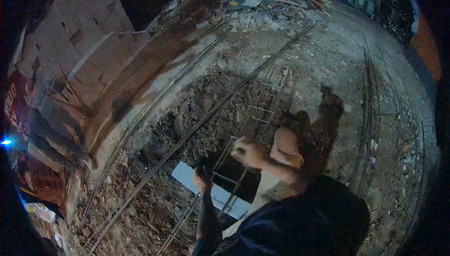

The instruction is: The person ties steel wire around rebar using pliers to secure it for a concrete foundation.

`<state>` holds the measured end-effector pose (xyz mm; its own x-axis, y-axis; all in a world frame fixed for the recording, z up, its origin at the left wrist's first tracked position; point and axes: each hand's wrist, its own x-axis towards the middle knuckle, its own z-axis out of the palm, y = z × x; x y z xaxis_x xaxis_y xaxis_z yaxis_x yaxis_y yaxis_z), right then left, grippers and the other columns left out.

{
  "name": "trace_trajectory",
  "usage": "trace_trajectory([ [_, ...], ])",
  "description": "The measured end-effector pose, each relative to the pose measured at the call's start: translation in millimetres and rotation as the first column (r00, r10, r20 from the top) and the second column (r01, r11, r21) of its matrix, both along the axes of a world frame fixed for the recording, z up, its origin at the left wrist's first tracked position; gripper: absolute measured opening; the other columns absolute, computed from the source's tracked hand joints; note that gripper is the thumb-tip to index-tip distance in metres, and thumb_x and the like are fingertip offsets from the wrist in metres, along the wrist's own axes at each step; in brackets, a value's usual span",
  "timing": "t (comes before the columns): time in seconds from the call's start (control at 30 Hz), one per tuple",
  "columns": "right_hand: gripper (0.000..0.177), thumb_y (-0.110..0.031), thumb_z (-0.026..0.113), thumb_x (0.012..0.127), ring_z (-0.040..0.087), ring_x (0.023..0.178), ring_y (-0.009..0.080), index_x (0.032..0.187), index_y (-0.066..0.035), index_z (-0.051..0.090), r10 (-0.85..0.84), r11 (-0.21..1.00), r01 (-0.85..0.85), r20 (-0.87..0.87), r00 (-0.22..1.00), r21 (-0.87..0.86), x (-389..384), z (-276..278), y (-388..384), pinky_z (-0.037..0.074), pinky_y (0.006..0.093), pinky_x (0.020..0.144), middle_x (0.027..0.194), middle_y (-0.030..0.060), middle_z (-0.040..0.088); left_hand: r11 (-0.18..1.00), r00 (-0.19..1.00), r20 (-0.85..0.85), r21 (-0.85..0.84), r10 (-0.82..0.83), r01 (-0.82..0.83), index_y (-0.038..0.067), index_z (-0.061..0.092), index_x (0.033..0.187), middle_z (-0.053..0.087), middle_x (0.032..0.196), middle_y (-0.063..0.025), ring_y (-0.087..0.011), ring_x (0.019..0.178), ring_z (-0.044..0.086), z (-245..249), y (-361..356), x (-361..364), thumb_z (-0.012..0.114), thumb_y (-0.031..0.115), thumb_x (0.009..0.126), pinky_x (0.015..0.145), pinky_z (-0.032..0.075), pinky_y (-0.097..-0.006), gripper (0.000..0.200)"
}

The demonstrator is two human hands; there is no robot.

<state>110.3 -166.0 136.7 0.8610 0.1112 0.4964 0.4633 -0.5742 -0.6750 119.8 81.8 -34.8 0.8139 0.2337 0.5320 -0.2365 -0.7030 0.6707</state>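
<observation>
A long rebar cage (262, 108), made of thin bars with bent stirrups (226, 178), stretches below me over a dark pit (246, 183). My left hand (202, 180) is beside the cage, above a pale board (185, 175) lying across the pit. Its fingers are curled, with something dark at them that I cannot make out. My right hand (249, 153) is raised over the cage's right side, fingers curled and slightly blurred. Whatever it holds, if anything, is hidden. My bent knee (287, 148) is just right of that hand.
Long bundled bars (206, 118) cross the ground diagonally, and more bars (368, 101) lie at right. Loose soil (136, 209) surrounds the pit. A rubble heap (253, 5) lies at the back. Another person (42, 129) is at left near a brick wall (79, 26).
</observation>
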Motion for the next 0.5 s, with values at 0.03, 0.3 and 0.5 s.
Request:
trace_trajectory([
  [0.03, 0.013, -0.015, 0.066, 0.072, 0.055, 0.08, 0.0261, 0.073, -0.005, 0.057, -0.076, 0.988, 0.06, 0.106, 0.991, 0.139, 2.5, 3.2, -27.0, 0.044, 0.0348, 0.067, 0.077, 0.0083, 0.056, 0.978, 0.953, -0.272, 0.187, 0.137, -0.087, 0.003, 0.06, 0.088, 0.062, 0.079, -0.0167, -0.0345, 0.07, 0.058, 17.1, -4.9, -3.5, 0.054, 0.03, 0.08, 0.06, 0.044, -0.0398, 0.029],
  [0.3, 0.025, -0.028, 0.052, 0.084, 0.055, 0.09, 0.0216, 0.089, -0.004, 0.059, -0.833, 0.537, 0.839, -0.217, 0.509, -0.093, -76.1, -43.7, -254.0, 0.042, 0.0349, 0.078, 0.091, 0.0155, 0.058, 0.994, 0.987, -0.14, 0.066, -0.075, 0.085, 0.011, 0.059, 0.096, 0.064, 0.078, -0.0089, -0.0255, 0.07, 0.061, 43.2, -20.8, 6.6, 0.059, 0.021, 0.073, 0.061, 0.047, -0.035, 0.025],
  [0.5, 0.035, -0.035, 0.052, 0.082, 0.053, 0.087, 0.027, 0.094, -0.003, 0.058, -0.937, 0.233, 0.968, 0.245, 0.248, -0.091, -58.2, -138.9, -329.5, 0.043, 0.0363, 0.074, 0.092, 0.0164, 0.056, 0.976, 0.975, -0.198, -0.211, -0.101, 0.058, -0.001, 0.055, 0.098, 0.061, 0.089, -0.0156, -0.0286, 0.08, 0.059, 19.7, -16.7, 7.5, 0.054, 0.023, 0.078, 0.067, 0.046, -0.0382, 0.031],
])
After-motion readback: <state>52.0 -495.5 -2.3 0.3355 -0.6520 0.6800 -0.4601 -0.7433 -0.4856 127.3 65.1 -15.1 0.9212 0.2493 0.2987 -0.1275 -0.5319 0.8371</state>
